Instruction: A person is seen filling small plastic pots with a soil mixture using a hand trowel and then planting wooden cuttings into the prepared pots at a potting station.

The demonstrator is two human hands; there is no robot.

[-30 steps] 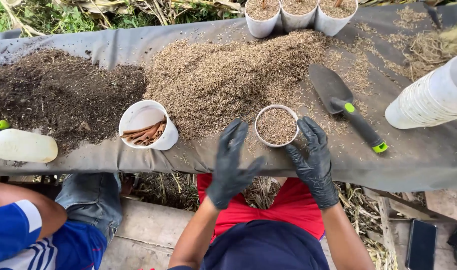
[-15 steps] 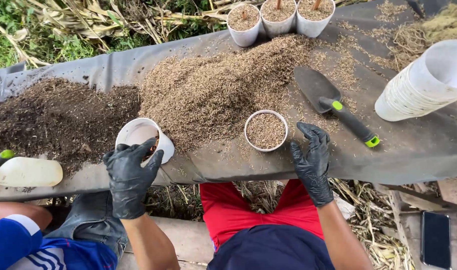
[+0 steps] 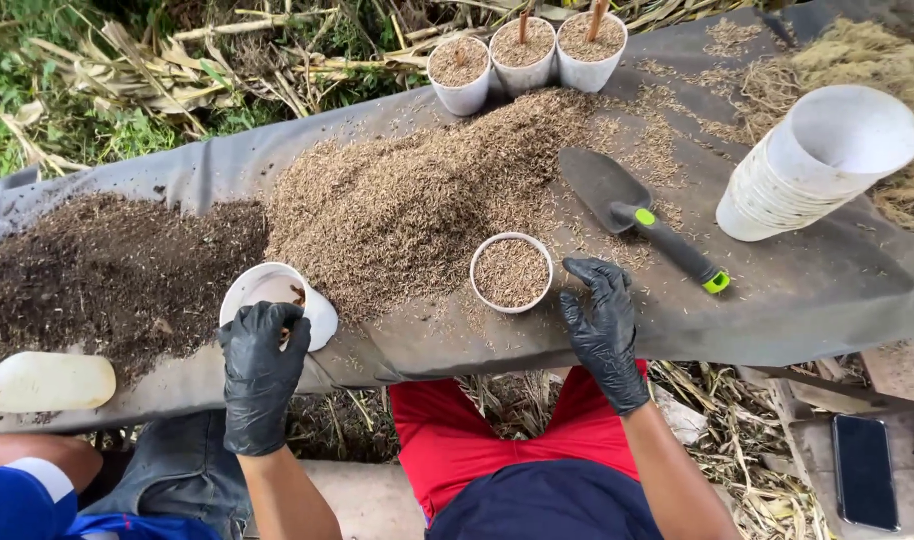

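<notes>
The left hand, in a black glove, reaches into a tilted white cup at the near edge of the bench, its fingers curled over the rim; whether they pinch one of the brown sticks inside is hidden. The right hand rests open, touching nothing, just right of a filled cup of husk mix. Beyond that hand lies a trowel; beyond both spreads the husk pile. The cups look thin, light and easily crushed, likely best held around the wall just below the rim.
</notes>
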